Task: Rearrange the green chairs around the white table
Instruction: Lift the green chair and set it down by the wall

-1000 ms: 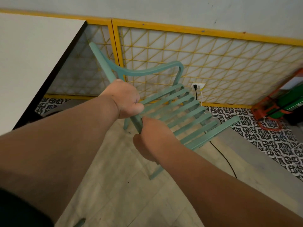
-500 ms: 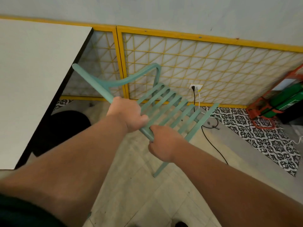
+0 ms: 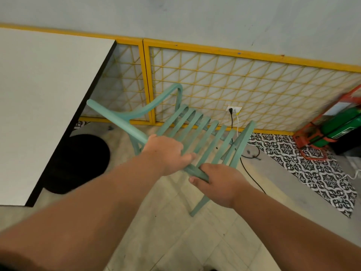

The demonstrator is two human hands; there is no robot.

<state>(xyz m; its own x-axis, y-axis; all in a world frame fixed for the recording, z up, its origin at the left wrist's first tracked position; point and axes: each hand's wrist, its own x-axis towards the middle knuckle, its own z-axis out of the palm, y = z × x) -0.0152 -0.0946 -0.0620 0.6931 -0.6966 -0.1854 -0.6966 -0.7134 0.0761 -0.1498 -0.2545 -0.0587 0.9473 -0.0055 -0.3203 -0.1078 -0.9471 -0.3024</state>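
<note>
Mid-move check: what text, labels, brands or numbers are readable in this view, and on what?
No readable text anywhere in this view.
Green chair: no markings show.
White table: plain top, nothing printed.
Green object at far right: a pale patch above it may be a label, too blurred to read.
Wall socket: no print visible.
</note>
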